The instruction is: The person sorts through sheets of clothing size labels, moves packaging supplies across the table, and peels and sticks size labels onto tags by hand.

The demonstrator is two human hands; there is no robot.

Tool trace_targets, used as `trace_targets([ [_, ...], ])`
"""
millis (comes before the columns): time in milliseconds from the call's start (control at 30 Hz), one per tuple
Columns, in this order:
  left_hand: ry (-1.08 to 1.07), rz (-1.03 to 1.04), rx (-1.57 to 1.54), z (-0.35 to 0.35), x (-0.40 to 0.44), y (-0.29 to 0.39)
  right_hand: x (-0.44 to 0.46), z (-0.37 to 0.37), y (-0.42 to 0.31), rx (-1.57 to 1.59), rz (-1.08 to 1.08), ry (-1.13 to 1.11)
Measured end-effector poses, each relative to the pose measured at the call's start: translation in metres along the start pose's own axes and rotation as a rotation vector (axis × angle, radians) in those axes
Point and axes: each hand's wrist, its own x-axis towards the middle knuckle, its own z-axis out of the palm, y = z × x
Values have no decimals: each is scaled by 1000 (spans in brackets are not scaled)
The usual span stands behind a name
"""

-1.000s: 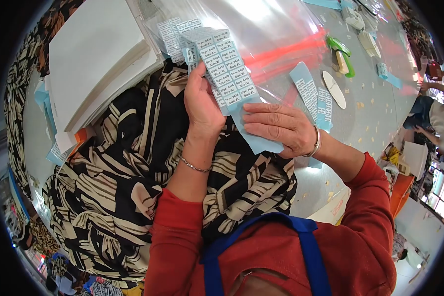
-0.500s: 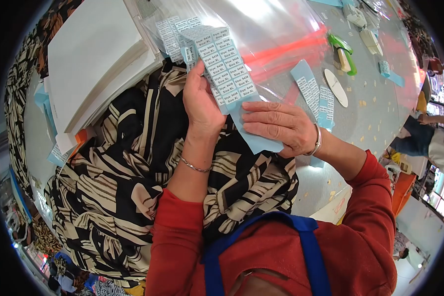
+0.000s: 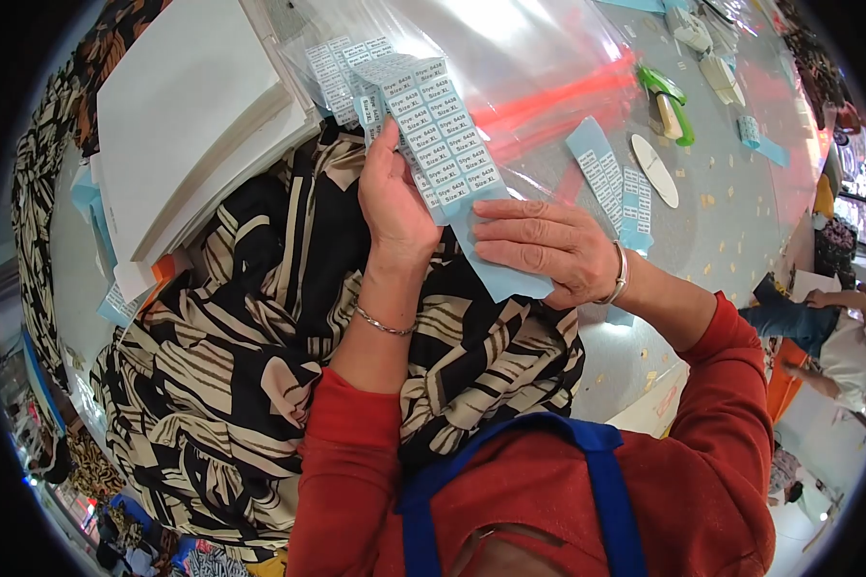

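A sheet of white stickers (image 3: 443,135) on blue backing, printed "Size: XL", lies across both my hands. My left hand (image 3: 394,197) is closed round its left side, thumb up along the edge. At the bare lower end of the backing, my right hand (image 3: 548,245) grips the strip with fingers laid over the top and the thumb hidden beneath. Black and cream patterned fabric (image 3: 260,288) is bunched under my forearms. Other sticker sheets (image 3: 337,72) rest just beyond my left hand, and more sticker strips (image 3: 601,178) lie right of my right hand.
A thick stack of white card (image 3: 188,106) stands at the left. Clear plastic bags (image 3: 520,58) with red edges cover the back. On the right are a green-handled tool (image 3: 666,96), a white oval piece (image 3: 654,171) and a small sticker roll (image 3: 749,132). Another person (image 3: 837,332) is at far right.
My hands and the sticker sheet hold almost still. At the far right, the other person has moved closer into view, with an arm now reaching out.
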Motion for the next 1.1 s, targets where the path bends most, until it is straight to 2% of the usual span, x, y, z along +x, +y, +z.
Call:
trace_targets([
  [400, 43, 120, 59, -3, 3, -4, 1, 0, -6, -34, 31, 99],
  [567, 62, 216, 291, 1, -1, -2, -5, 15, -7, 25, 24, 193],
  [767, 80, 249, 283, 8, -3, 0, -12, 5, -5, 99, 44, 145],
  [867, 69, 296, 278, 9, -2, 1, -5, -19, -18, 482, 331, 148],
  [967, 26, 221, 244, 8, -3, 2, -12, -12, -9, 745, 523, 444],
  [1067, 102, 238, 298, 17, -8, -1, 1, -4, -7, 552, 917, 550],
  [1100, 98, 222, 374, 17, -10, -1, 4, 2, -3, 596, 936, 561],
])
